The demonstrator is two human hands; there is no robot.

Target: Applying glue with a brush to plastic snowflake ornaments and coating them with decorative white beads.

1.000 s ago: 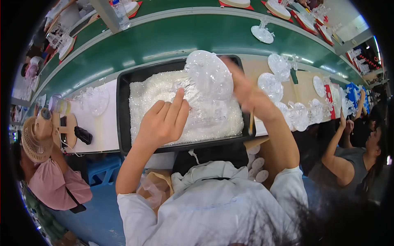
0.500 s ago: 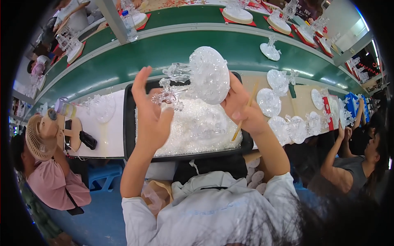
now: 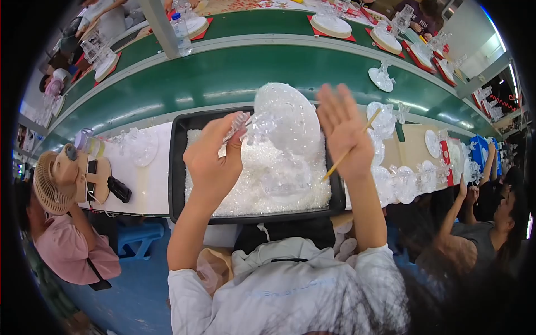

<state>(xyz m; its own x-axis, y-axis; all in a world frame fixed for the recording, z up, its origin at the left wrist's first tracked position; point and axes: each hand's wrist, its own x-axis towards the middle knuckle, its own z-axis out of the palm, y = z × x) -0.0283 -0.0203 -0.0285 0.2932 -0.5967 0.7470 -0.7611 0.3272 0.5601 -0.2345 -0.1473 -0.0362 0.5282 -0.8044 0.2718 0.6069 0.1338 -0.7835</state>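
My left hand [image 3: 215, 156] is closed on the clear plastic figure [image 3: 239, 124] attached to a round, glittery white base [image 3: 290, 111]. The disc stands tilted above a black tray [image 3: 177, 190] of sparkling clear granules [image 3: 234, 201]. My right hand [image 3: 349, 134] is just right of the disc, fingers stretched upward and apart from its rim. A thin yellow stick [image 3: 338, 163] runs slantwise across that hand, held near the thumb; its kind is not clear. Another clear piece [image 3: 287, 181] lies partly sunk in the granules.
Several similar discs [image 3: 403, 184] lie on the table to the right. A green conveyor [image 3: 245, 78] runs behind the tray. On the left are a beige fan [image 3: 53, 181] and a black object [image 3: 119, 190]. A bottle [image 3: 181, 34] stands by a post; people sit on both sides.
The disc has come lower and slightly right. My left hand has gone from spread fingers to gripping the figure. My right hand has let go of the disc and opened out beside it.
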